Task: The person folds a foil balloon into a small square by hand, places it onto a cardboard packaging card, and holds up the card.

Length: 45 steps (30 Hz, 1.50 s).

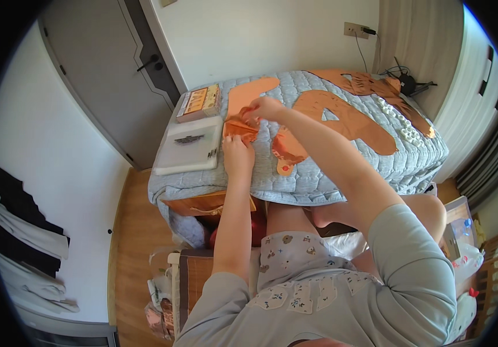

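Observation:
Both hands are on a crumpled, shiny orange foil balloon (241, 128) above the near left part of the quilted bed. My left hand (239, 151) is closed on its lower edge. At its upper right, my right hand (267, 109) pinches it with bent fingers. A flat orange foil piece (253, 92) lies just beyond my hands. To the right of them lies a smaller shiny foil piece (288, 144) with a red mark at its near end. A large flat foil balloon (350, 120) with a triangular hole lies farther right.
A translucent flat case (190, 146) and a printed box (199, 103) lie at the bed's left. At the back right are another foil balloon (370, 85), a strip of small white pieces (402, 121) and a black cabled device (412, 81). The light blue quilt (243, 182) drapes over the near edge.

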{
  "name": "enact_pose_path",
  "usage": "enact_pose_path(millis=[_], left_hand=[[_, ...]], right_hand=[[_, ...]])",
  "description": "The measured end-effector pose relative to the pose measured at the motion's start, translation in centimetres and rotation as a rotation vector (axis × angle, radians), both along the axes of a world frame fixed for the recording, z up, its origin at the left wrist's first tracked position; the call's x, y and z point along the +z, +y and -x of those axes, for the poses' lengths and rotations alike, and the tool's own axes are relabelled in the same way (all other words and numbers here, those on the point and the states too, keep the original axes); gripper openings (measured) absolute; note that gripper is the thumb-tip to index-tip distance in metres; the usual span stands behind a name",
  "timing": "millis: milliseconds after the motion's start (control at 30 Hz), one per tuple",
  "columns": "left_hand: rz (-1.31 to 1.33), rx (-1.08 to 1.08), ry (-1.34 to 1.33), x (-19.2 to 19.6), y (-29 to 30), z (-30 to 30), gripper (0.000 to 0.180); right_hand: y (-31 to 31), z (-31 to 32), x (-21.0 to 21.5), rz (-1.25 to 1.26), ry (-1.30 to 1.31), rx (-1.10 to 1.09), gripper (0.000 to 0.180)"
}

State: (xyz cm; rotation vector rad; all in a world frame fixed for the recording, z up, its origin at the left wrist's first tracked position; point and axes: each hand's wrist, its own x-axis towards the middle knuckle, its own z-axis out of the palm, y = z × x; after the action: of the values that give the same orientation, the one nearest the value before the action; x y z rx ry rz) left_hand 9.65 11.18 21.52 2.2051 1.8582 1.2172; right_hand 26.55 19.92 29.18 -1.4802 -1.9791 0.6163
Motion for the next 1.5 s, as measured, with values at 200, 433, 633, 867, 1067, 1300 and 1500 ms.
enact_pose_path(millis=[200,433,633,867,1067,1300,1500], left_hand=[[-0.029,-0.047,-0.043,1.1,-0.8,-3.9,0.019],[0.039,0.046,0.001,1.0,-1.7,-0.8,0.020],[-0.097,-0.001,0.016,0.7,-1.0,-2.6,0.018],[-0.183,-0.053,0.132,1.0,-1.2,-2.9,0.027],[-0.243,-0.469,0.183,3.1,-2.6,-3.4,0.030],[-0.067,-0.678,0.232,3.8,-2.8,-3.3,0.031],[-0.080,-0.687,0.239,3.7,-2.7,-3.4,0.029]], right_hand=[[9.0,-15.0,1.9,-0.002,1.074,-0.488,0.025],[5.0,-20.2,10.6,-0.698,0.989,-1.191,0.030],[-1.5,-26.6,14.6,-1.062,0.090,-0.573,0.020],[-10.9,-30.2,4.6,-1.020,-0.466,0.057,0.029],[-20.5,-27.7,-0.6,-0.574,-0.333,0.073,0.025],[-24.8,-25.8,-3.3,-0.385,-0.341,0.217,0.050],[-26.5,-25.3,-1.6,-0.321,-0.458,0.271,0.068]])
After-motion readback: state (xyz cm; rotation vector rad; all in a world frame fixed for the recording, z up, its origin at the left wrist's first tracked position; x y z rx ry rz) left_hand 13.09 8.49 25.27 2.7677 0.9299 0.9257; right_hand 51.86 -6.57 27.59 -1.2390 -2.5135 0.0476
